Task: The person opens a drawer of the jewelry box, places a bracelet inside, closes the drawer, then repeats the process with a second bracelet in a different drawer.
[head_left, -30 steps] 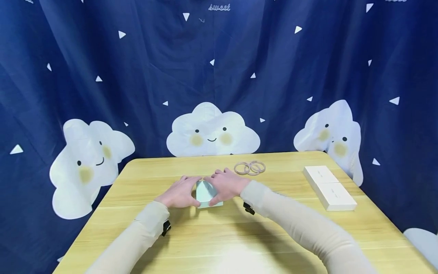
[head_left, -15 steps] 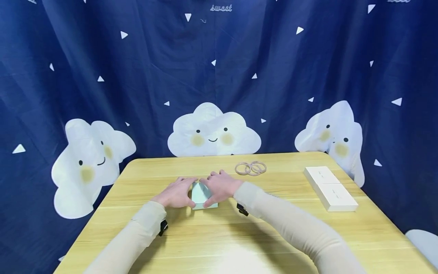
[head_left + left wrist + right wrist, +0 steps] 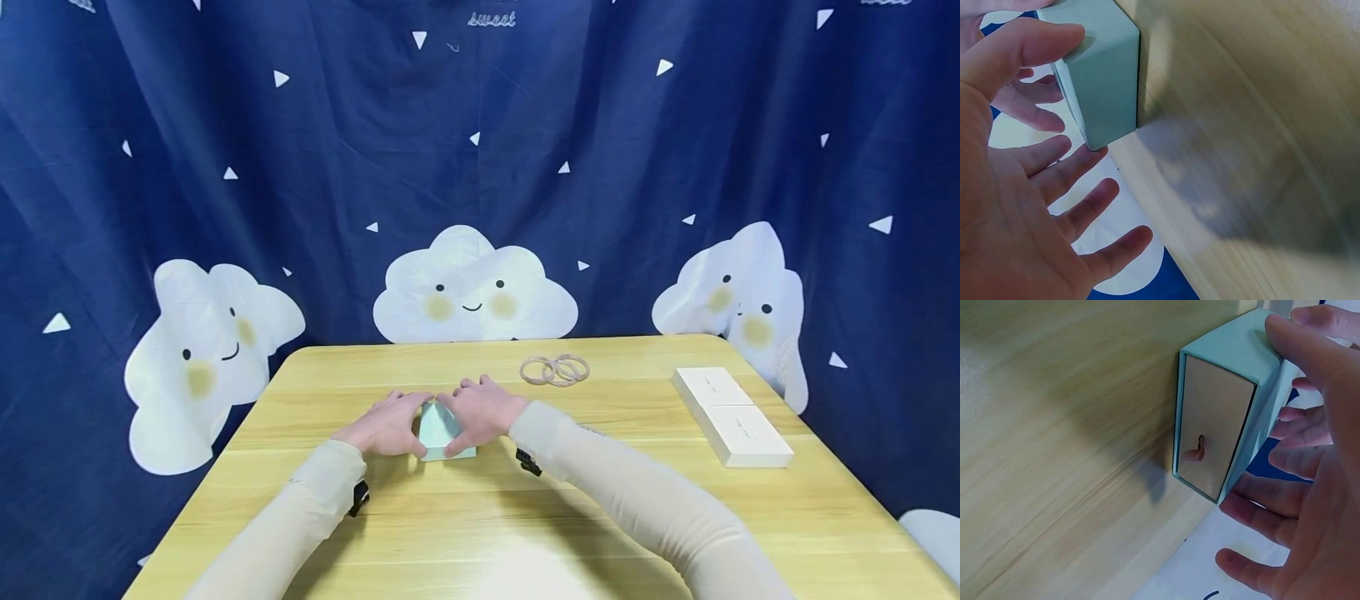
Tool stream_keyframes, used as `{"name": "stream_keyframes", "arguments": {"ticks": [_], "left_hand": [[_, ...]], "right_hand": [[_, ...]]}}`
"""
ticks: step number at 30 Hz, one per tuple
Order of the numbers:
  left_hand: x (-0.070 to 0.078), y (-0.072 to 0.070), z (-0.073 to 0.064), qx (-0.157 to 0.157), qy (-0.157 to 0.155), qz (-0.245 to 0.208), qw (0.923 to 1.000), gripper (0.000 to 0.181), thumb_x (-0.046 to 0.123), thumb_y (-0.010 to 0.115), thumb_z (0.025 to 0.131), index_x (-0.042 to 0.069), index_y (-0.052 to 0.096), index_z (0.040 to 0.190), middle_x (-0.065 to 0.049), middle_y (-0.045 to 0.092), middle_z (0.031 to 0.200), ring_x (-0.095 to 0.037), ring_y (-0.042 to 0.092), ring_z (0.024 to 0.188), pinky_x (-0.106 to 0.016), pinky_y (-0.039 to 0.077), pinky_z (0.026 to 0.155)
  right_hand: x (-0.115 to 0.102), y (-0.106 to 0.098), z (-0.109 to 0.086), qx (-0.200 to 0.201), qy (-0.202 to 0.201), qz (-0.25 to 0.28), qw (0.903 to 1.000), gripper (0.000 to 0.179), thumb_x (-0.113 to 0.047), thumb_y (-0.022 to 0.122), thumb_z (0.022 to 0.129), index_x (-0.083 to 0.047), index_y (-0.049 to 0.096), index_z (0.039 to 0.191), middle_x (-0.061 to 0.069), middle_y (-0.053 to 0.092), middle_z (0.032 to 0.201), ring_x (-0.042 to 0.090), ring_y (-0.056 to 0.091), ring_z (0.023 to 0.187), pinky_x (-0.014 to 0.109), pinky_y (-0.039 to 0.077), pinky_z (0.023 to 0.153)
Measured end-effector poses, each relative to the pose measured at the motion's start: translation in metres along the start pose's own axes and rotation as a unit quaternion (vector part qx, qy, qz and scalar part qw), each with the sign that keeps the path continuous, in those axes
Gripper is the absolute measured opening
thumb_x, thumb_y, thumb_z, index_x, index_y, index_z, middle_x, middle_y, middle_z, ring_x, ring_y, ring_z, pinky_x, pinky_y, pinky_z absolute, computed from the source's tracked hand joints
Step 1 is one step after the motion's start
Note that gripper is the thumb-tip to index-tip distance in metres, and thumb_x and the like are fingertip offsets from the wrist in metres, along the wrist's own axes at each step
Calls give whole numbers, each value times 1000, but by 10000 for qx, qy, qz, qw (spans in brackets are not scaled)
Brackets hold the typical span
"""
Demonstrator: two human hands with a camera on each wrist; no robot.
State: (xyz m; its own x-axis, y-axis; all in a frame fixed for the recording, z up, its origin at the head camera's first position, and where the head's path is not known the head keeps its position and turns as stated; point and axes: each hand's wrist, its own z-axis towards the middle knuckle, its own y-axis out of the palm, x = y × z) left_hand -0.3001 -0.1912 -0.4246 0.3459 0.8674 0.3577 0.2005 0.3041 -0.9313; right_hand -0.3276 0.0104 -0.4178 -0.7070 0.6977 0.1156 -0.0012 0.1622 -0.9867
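A small mint-green box (image 3: pixel 437 432) lies on the table between my two hands. My left hand (image 3: pixel 384 427) holds its left side, with the thumb at the near edge and the fingertips at the far edge. On the other side my right hand (image 3: pixel 486 412) grips the box the same way. From the right wrist view, the box has a beige drawer front (image 3: pixel 1219 400) with a small brown pull tab (image 3: pixel 1195 452); the drawer is pushed in. The left wrist view shows a plain green end (image 3: pixel 1110 87) under the thumb.
Thin pale-pink rings (image 3: pixel 533 381) lie overlapping near the table's back edge. Two white boxes (image 3: pixel 750 429) stand end to end at the right. Behind the wooden table (image 3: pixel 420 533) hangs a dark blue curtain (image 3: pixel 337 167) with clouds on it.
Both hands have shifted a little to the left together with the green box, mostly in the first half second. Their hold looks the same. The head view has turned slightly left.
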Motion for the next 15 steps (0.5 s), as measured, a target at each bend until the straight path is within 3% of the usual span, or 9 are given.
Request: {"name": "stream_keyframes", "arguments": {"ticks": [15], "left_hand": [[7, 3, -4, 5, 3, -94, 10000, 93, 27, 88, 68, 19, 46, 151, 0, 54, 145, -22, 47, 118, -48, 44, 97]], "right_hand": [[-1, -2, -11, 154, -65, 53, 9998, 98, -75, 70, 76, -21, 42, 153, 1, 65, 131, 22, 55, 124, 55, 40, 110]]}}
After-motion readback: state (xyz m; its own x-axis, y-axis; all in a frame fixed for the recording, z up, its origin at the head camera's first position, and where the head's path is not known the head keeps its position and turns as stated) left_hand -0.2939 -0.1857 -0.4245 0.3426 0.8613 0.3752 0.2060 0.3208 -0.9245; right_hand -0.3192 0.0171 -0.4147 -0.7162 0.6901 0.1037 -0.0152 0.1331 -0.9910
